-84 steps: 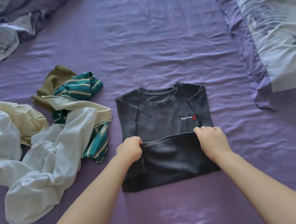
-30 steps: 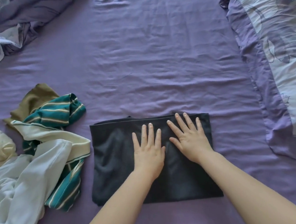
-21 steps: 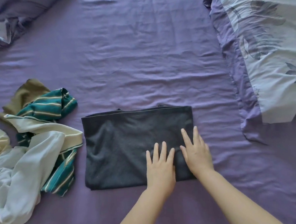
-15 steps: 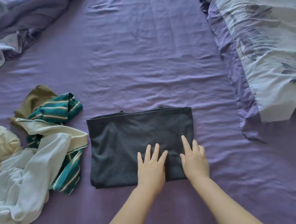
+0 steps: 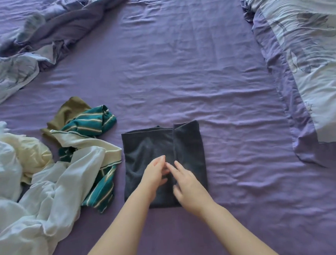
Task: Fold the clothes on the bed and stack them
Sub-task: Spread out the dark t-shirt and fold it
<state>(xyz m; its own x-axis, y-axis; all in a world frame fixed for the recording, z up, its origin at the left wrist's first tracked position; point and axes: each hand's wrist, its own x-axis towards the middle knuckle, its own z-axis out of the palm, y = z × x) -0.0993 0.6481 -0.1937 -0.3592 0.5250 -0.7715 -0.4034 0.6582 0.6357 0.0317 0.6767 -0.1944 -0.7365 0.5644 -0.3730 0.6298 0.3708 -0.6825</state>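
**One shirt nearly folded, pile untouched**

The dark shirt (image 5: 163, 163) lay folded mid-bed (image 5: 179, 76), its right third turned over. Both hands, left (image 5: 155, 175) and right (image 5: 185, 183), were held loosely open on it, gripping nothing. The pile (image 5: 46, 165) by the left edge remained unfolded, partly cut off.

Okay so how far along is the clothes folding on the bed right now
Done: the dark grey T-shirt lies folded into a compact rectangle on the purple bedsheet. In hand: the left hand and right hand rest on it with straight fingers, apparently smoothing. Left: the green striped garment, olive garment, white garment and cream garment lie crumpled; no stack shows.
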